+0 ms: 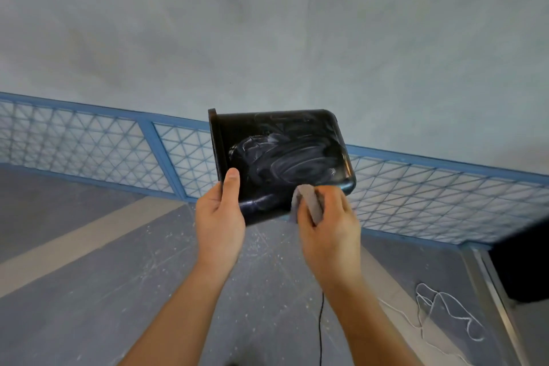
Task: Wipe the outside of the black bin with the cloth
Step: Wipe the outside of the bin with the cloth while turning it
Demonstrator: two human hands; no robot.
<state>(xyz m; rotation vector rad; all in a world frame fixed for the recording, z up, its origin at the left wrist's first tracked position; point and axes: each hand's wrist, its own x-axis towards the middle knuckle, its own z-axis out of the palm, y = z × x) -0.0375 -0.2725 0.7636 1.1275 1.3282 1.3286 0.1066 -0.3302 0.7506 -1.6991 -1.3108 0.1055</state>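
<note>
One pale, mottled plaster wall [267, 24] rises over one blue-framed lattice panel [89, 145] and grey speckled floor [89, 291]. One glossy black rounded-rectangular plastic bin [282, 157], smeared with swirls, is held in the air on its side. Left hand [219, 217] grips its lower edge; right hand [329, 226] clutches one crumpled grey cloth [307, 202] against its lower corner.

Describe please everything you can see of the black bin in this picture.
The black bin is glossy, apparently plastic, rectangular with rounded corners and a rim at its left end. It is held in the air on its side, one broad wall facing the camera, covered with whitish swirled smears. The left hand grips its lower left edge, thumb on the wall; the right hand presses a grey cloth against its lower right edge.
</note>
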